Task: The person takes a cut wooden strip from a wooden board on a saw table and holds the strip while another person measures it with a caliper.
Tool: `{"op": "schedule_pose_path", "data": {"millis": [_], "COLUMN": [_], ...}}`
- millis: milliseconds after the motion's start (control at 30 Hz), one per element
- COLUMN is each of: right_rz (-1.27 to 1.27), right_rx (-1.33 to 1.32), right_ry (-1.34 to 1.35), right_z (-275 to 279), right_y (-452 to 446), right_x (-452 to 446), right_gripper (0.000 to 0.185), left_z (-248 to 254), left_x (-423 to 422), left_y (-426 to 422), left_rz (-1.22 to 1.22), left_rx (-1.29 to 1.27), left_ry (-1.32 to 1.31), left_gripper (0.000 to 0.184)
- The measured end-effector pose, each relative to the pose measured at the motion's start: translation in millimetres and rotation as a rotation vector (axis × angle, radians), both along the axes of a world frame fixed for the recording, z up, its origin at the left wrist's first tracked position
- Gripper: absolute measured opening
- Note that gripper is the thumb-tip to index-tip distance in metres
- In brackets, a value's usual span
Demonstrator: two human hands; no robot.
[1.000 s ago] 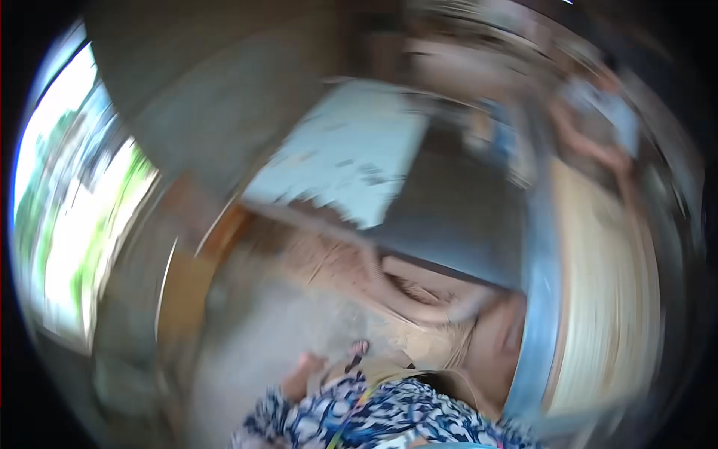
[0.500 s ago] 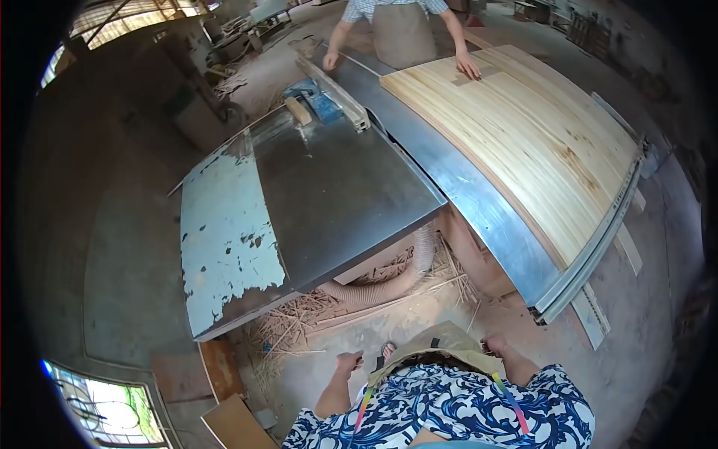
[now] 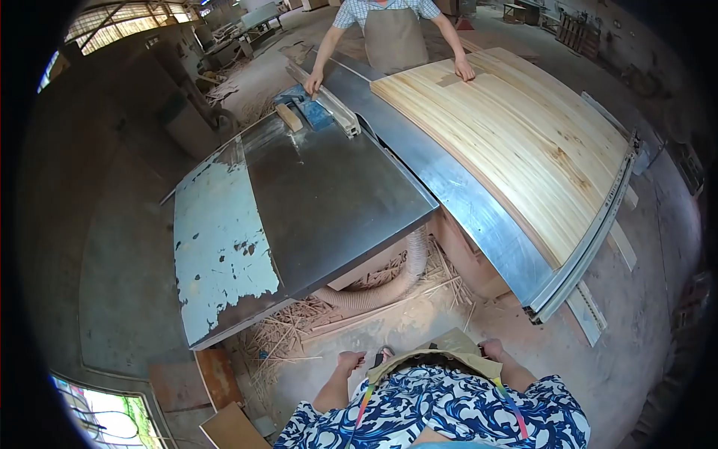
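Note:
My left hand (image 3: 351,361) hangs low beside my apron (image 3: 449,350), above the floor, its fingers loosely bent and too small to read. On the apron's other side hangs my right hand (image 3: 491,349), partly hidden by the cloth. Neither hand touches the dark machine table (image 3: 336,202) in front of me. A stack of wooden panels (image 3: 516,142) lies on the metal sliding table (image 3: 479,213) at the right. A co-worker across the machine rests one hand (image 3: 464,70) on the top panel and the other (image 3: 313,81) at the metal fence (image 3: 336,108).
A ribbed hose (image 3: 374,295) and wood scraps (image 3: 288,325) lie beneath the machine table. A small wooden block (image 3: 289,117) sits beside the fence. Boards (image 3: 232,426) stand at the lower left. A strip (image 3: 587,314) sticks out below the sliding table's right end.
The blurred view has turned and steadied, bringing the panels fully into sight. In the last half second, the co-worker's hand has moved onto the fence. My hands stay low.

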State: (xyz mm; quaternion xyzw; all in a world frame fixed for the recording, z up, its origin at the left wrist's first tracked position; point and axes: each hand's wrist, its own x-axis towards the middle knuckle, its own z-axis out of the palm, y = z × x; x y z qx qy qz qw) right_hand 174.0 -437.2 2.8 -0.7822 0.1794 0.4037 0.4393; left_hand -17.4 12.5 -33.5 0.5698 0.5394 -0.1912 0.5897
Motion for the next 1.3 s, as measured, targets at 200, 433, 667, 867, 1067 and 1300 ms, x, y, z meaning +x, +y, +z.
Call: {"op": "schedule_pose_path", "data": {"millis": [200,433,667,867,1067,1300], "right_rz": [-0.164,-0.081,-0.041,-0.025,0.002,-0.037], "right_rx": [0.044,0.092,0.101,0.089,0.092,0.084], "right_ry": [0.142,0.210,0.267,0.252,0.248,0.253], "right_z": [-26,-34,-51,-57,-54,-52], "right_y": [2,9,15,20,20,15], "right_x": [16,26,33,36,35,32], "right_gripper": [0.009,0.012,0.017,0.019,0.020,0.017], "left_z": [1,4,1,3,6,12], "left_x": [-23,-38,-51,-58,-57,-50], "left_y": [-6,-14,-16,-16,-15,-14], "left_rz": [0.067,0.071,0.085,0.155,0.160,0.148], "left_rx": [-0.009,-0.003,0.031,0.008,0.012,-0.001], "left_ry": [0.048,0.030,0.063,0.034,0.044,0.016], "left_gripper": [0.021,0.021,0.022,0.021,0.021,0.023]}}
